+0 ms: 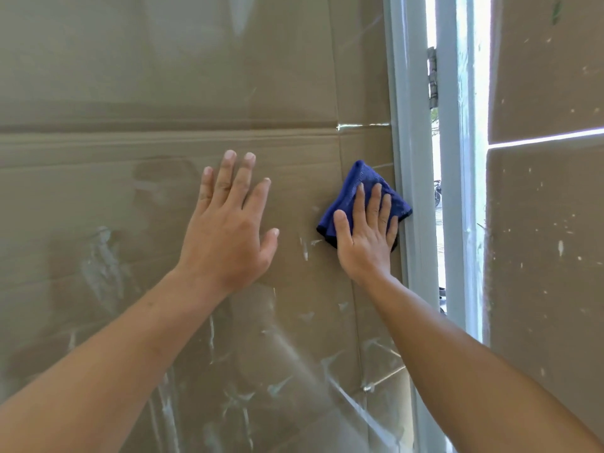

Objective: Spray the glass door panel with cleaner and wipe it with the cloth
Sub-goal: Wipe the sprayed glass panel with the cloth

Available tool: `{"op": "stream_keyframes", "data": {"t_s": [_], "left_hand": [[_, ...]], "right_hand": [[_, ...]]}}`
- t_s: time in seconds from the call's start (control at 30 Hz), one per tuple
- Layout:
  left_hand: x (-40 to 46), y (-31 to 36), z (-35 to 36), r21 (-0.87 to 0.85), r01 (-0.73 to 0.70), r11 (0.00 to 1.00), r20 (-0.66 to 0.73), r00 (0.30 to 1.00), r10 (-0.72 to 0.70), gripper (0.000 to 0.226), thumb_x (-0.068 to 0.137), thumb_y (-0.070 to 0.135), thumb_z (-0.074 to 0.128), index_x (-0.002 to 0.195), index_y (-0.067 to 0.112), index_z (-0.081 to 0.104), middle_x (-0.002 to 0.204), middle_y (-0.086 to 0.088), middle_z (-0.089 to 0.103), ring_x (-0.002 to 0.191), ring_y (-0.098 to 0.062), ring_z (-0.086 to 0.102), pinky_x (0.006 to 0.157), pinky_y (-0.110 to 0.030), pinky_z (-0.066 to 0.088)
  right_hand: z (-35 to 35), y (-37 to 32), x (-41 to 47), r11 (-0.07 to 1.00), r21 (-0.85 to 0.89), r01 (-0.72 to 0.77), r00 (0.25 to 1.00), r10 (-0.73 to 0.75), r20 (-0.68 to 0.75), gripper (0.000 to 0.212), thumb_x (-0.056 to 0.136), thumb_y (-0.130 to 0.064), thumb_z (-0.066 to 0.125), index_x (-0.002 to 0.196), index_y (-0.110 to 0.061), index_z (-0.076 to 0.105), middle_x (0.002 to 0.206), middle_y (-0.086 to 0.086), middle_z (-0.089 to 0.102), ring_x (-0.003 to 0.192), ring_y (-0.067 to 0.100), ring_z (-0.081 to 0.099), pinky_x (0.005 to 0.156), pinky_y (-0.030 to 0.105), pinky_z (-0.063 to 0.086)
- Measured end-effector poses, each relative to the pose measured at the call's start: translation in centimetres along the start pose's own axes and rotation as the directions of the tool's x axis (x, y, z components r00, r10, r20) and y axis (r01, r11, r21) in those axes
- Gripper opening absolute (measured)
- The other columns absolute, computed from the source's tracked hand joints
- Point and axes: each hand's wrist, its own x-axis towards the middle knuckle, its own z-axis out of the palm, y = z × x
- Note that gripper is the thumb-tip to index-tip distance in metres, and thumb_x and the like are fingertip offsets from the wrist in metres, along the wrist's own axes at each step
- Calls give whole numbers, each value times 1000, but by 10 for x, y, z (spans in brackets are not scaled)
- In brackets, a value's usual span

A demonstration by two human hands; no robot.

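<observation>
Right of centre, by the door frame (413,223), my right hand (366,237) presses the blue cloth (362,181) flat w/ straight fingers onto the glass panel (163,76); left hand (228,230) open, bracing. Cloth's soft, light; palm it mid-fold.

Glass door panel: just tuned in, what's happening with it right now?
A person is wiping the glass door panel with both hands up on it. The right hand presses a folded blue cloth flat against the glass beside the grey door frame. The left hand rests open on the pane, fingers spread. White smears show lower on the glass. No spray bottle is in view.
</observation>
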Motion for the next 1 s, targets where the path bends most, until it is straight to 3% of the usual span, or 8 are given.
{"op": "stream_keyframes", "data": {"t_s": [0.2, 0.4, 0.57, 0.7, 0.77, 0.87, 0.93, 1.0], "left_hand": [[-20, -7, -2, 36, 46, 998, 41, 998, -47, 78, 88, 44, 57, 151, 4, 33, 164, -19, 8, 152, -36, -3, 123, -51, -1], [-25, -2, 6, 48, 35, 998, 75, 996, -38, 79, 88, 45, 56, 152, 7, 30, 164, -18, 8, 152, -36, -3, 122, -52, -2], [-27, -9, 5, 55, 35, 998, 103, 994, -41, 81, 89, 46, 57, 153, 7, 28, 165, -15, 7, 152, -33, -3, 123, -51, 1], [-25, -8, 2, 60, 31, 998, 113, 993, -38, 80, 89, 46, 57, 153, 7, 29, 165, -15, 8, 152, -33, -2, 123, -51, 2], [-24, -7, 2, 50, 40, 998, 121, 992, -46, 80, 89, 46, 57, 153, 7, 29, 165, -15, 6, 152, -33, -4, 123, -50, 0], [-23, -4, 3, 12, 77, 997, 125, 989, -78, 79, 89, 46, 57, 153, 8, 29, 165, -13, 3, 152, -31, -8, 122, -48, -6], [-23, -1, 3, -4, 90, 996, 123, 988, -89, 78, 88, 44, 59, 152, 8, 31, 165, -13, 3, 152, -32, -9, 121, -48, -7], [-22, 0, 3, -10, 90, 996, 116, 989, -88, 78, 87, 41, 61, 151, 7, 31, 165, -14, 4, 152, -33, -7, 121, -49, -7]], "right_hand": [[16, 11, -24, 910, 192, -368, 927, 374, 2, 63, 108, -53, 15, 161, -30, -10, 169, -2, -20, 154, 18, -21, 123, 49, -15], [37, 13, -60, 977, -76, 198, 980, -199, -13, 71, 98, -65, 12, 156, -31, -10, 163, -6, -24, 152, 18, -26, 120, 42, -22], [41, 15, -51, 955, 136, -263, 961, 273, -54, 72, 100, -62, 11, 161, -27, -8, 169, 2, -18, 155, 21, -20, 123, 54, -10], [52, 15, -74, 980, -74, 185, 978, -191, -84, 73, 101, -65, 11, 160, -23, -1, 168, 5, -10, 157, 32, -9, 124, 53, -10], [56, 29, -81, 956, -119, 269, 957, -279, -77, 71, 102, -64, 14, 160, -24, 1, 168, 4, -6, 157, 30, -6, 124, 50, -10], [55, 29, -74, 995, 46, -92, 988, 97, -117, 74, 96, -69, 8, 158, -30, -5, 169, 0, -13, 156, 20, -14, 124, 49, -12], [54, 21, -70, 923, 191, -335, 930, 356, -88, 74, 96, -66, 7, 159, -30, -10, 169, 0, -16, 155, 18, -18, 123, 53, -9], [53, 15, -77, 952, 145, -269, 955, 283, -89, 74, 98, -64, 10, 159, -26, -10, 169, 3, -16, 156, 25, -17, 123, 56, -7]]}}
